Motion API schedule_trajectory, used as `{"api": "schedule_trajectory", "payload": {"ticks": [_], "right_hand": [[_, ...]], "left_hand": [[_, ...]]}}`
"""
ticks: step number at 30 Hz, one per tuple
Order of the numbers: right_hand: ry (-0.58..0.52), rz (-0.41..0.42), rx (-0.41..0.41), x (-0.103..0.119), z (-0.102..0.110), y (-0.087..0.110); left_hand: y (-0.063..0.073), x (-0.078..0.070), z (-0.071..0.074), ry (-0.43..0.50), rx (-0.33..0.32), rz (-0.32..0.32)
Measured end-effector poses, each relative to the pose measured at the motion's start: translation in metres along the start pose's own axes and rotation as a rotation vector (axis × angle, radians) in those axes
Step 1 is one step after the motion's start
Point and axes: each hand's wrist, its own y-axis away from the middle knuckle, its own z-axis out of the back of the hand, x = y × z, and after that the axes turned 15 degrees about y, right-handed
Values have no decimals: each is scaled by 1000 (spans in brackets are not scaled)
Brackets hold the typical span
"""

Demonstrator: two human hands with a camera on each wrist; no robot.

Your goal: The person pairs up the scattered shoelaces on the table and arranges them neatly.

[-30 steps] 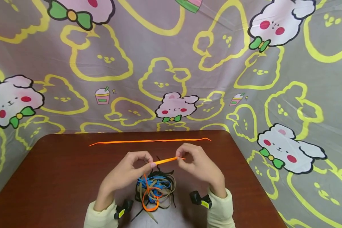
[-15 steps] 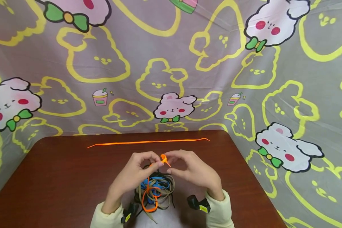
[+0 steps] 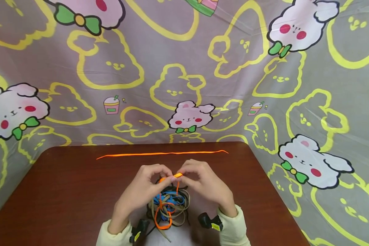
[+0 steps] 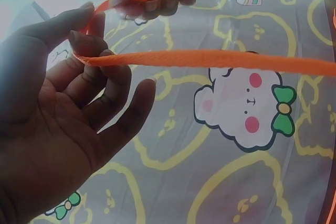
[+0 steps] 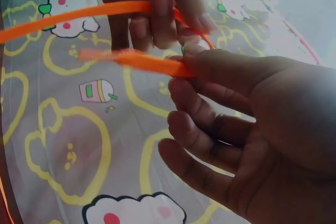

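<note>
My left hand (image 3: pixel 141 187) pinches a flat orange shoelace (image 4: pixel 220 59), with a length of it running over the fingers in the left wrist view. Close against it, my right hand (image 3: pixel 208 184) pinches the same lace near one end, between thumb and forefinger. The lace's loose end (image 5: pixel 94 54) sticks out past the right fingertips, blurred in the right wrist view. Both hands meet above a tangled heap of shoelaces (image 3: pixel 173 196) in blue, tan, black and orange. Part of the heap is hidden behind the left hand.
A second orange shoelace (image 3: pixel 160 153) lies stretched out straight along the back of the brown table (image 3: pixel 70 191). Behind and beside the table hangs a grey curtain (image 3: pixel 147 44) with cartoon rabbit prints.
The hands have come together from being apart with the lace taut between them. The lace was looped between the fingertips midway, and its end now hangs down below the right fingers.
</note>
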Motion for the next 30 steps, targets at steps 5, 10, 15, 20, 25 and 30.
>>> {"api": "schedule_trajectory", "payload": {"ticks": [5,10,15,20,25,30], "right_hand": [[-8,-17,-4,-3,6,4],[8,-68,-47,-6,12,8],[35,-133,-123,-12,20,14],[42,-206,-173,-21,28,19],[79,-222,-235,-26,33,22],[101,-254,-319,-30,38,26]], "left_hand": [[1,-1,4,-42,10,14],[4,-3,9,-51,29,72],[7,-8,14,-82,0,107],[11,-13,18,-145,-42,56],[15,-19,20,-164,-71,40],[16,-20,22,-188,-97,38]]}}
